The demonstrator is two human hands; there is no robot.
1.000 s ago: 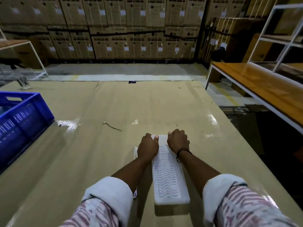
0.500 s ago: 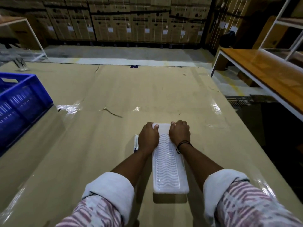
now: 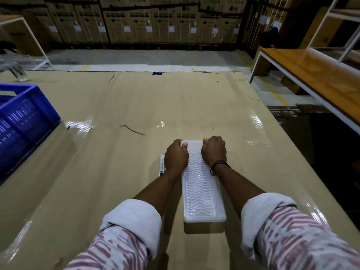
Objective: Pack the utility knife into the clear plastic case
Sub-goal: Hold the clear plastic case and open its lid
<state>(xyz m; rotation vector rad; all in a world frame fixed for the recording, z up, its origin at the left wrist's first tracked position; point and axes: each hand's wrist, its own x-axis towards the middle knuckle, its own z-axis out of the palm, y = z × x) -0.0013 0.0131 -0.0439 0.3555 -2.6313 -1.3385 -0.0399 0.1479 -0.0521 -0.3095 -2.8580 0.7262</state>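
Note:
A long clear plastic case with a wavy ribbed lid lies lengthwise on the cardboard-covered table. Its near end looks lifted a little, with a shadow beneath it. My left hand and my right hand both grip the case's far end, thumbs on top. A thin white object with a blue tip, perhaps the utility knife, lies on the table just left of my left hand, mostly hidden by it.
A blue plastic crate stands at the table's left edge. A wooden bench with a white frame runs along the right, across a gap. Stacked cardboard boxes line the back wall.
My hands and the case hold the same grip and place on the table. Only the camera has tilted, shifting the scene in the picture.

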